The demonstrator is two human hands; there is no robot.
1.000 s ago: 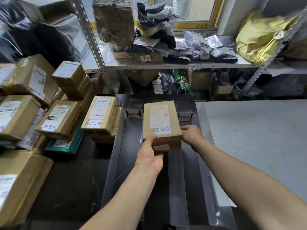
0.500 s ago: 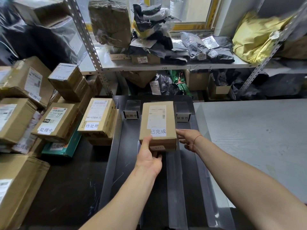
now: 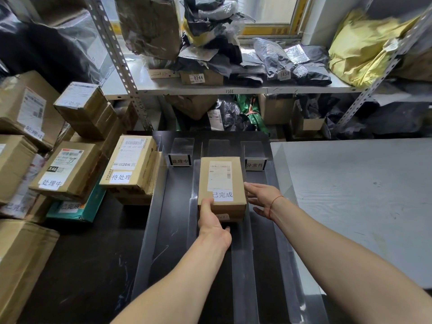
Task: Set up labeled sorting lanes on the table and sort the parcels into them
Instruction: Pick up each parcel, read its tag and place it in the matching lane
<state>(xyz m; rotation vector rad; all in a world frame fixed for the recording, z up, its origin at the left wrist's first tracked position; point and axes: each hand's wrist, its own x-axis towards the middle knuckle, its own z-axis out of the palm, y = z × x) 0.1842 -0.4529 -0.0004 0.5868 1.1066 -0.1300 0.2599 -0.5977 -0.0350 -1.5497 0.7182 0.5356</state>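
Small brown cardboard parcel (image 3: 221, 187) with a white shipping label and a white sticker reading 已完成 sits in the middle lane of the dark tray with clear plastic dividers (image 3: 244, 253), its far end just short of the label holders. Left hand (image 3: 211, 224) grips the parcel's near-left corner: thumb lies on top beside the sticker, and the other fingers are hidden under or behind the near face, so how far they wrap cannot be told. Right hand (image 3: 263, 198) is spread, fingers straight, fingertips touching the parcel's right side wall, holding nothing.

Handling, as a judgement: stiff box with flat taped faces, probably light since a one-hand corner grip manages it. Dry cardboard gives good friction; the label paper is slicker, so avoid pinching there. Best hold is across the two long side walls, or near end with thumb on top. The corners could crush if squeezed hard. The dividers look thin and flexible, so slide the box straight or it may push one sideways.

Lane sign 处理中 (image 3: 180, 160) stands far left of the parcel and lane sign 异常件 (image 3: 255, 164) far right. The middle lane's own sign is hidden behind the parcel. A stack of unsorted brown cardboard boxes (image 3: 70, 169) sits left of the tray.
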